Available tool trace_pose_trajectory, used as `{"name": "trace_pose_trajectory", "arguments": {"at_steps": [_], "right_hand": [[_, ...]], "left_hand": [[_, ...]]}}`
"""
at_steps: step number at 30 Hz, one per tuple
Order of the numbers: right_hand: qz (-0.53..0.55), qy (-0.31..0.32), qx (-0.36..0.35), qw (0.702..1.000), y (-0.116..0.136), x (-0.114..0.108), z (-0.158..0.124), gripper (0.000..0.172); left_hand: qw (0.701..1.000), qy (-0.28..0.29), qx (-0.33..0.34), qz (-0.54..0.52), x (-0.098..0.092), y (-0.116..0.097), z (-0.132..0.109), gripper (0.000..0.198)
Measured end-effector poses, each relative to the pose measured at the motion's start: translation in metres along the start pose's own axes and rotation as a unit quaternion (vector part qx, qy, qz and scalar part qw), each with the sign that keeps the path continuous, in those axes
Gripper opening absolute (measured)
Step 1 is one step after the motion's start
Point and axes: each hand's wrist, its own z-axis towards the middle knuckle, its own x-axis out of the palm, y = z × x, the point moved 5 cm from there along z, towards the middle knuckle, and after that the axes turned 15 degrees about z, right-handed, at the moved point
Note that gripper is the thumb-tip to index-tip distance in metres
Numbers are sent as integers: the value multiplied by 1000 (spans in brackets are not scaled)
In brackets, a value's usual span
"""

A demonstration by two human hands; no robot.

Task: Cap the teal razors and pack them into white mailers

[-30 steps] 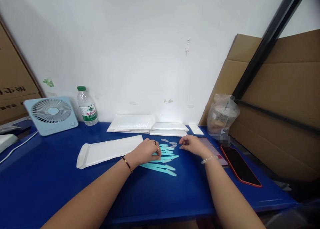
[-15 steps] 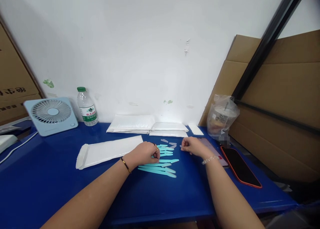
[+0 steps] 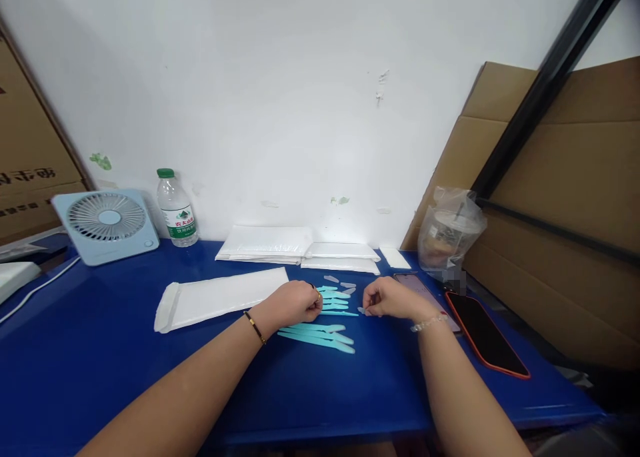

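My left hand point(image 3: 298, 302) is closed on the handle of a turquoise eyebrow razor point(image 3: 343, 314), whose blade end points right. Between the fingertips of my right hand point(image 3: 393, 298) is a small clear plastic cap point(image 3: 362, 310), just beyond the razor's tip; whether they touch I cannot tell. More turquoise razors point(image 3: 336, 302) lie above the held one, partly hidden by my left hand. Several others point(image 3: 320, 338) lie fanned out below it. A few loose clear caps point(image 3: 331, 279) rest on the blue table behind the razors.
A white padded envelope point(image 3: 220, 298) lies left of my left hand. More white envelopes point(image 3: 265, 242) are stacked against the wall. Along the back left stand a blue fan point(image 3: 113, 224) and a water bottle point(image 3: 179, 210). To the right are two phones point(image 3: 487, 334) and a bagged cup point(image 3: 450, 234).
My left hand has lifted one razor from the row and turned it slightly. My right hand has lowered the cap toward the razor's tip. The whole view has shifted a little.
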Motion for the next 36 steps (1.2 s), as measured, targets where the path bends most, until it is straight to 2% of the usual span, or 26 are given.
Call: {"name": "trace_pose_trajectory", "arguments": {"at_steps": [3,12,16,17,21,23,27,30,33,36], "right_hand": [[-3,18,7,1000,1,4,1,10],[12,31,-79,996,11,23,11,12],[34,45,-76,995,12,24,11,16],[32,21,-77,996,11,21,12,18],[-34,-145,-112,983,6,3,20,18],[-64,-161,-117,978,0,1,25,15],[-34,-134,-59,989,-18,-2,27,6],[26,-76,11,997,-29,-3,20,9],[78,-11,33,996,-29,2,15,16],[105,14,36,994,-22,10,14,21]], "left_hand": [[1000,1,-1,4,0,1,0,11],[1000,3,4,-21,-2,-1,-1,12],[998,19,5,-55,-1,-2,-3,15],[998,22,-2,-63,-1,0,-3,16],[998,5,-49,-42,-2,8,-2,17],[998,1,-59,-25,-1,10,-1,17],[996,19,-83,-18,5,11,0,11],[994,21,-106,-24,7,10,1,8],[993,23,-113,-29,8,9,0,8],[993,24,-112,-27,9,9,0,10]]}}
